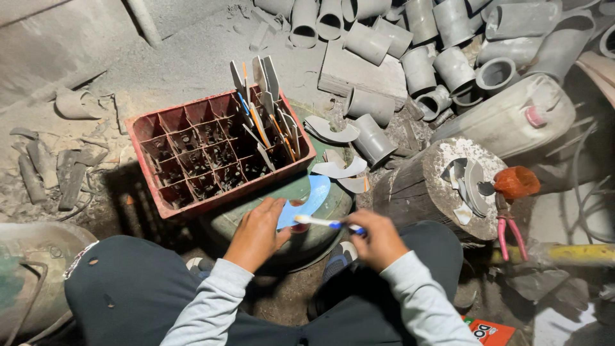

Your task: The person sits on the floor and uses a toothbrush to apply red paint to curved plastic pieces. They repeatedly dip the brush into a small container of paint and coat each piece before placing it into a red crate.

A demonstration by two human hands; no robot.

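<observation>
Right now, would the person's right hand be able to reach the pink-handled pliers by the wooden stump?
Probably yes. The pliers hang beside the stump, just to the right of the right hand, with nothing between them, though that hand holds a toothbrush.

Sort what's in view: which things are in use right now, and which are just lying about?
In use:
- left hand, holding the blue curved piece
- right hand, holding the toothbrush against that piece
- red crate with similar cut pieces standing in its cells

Lying about:
- grey pipe fittings
- white jerrycan
- wooden stump
- pink-handled pliers
- loose cut pieces
</observation>
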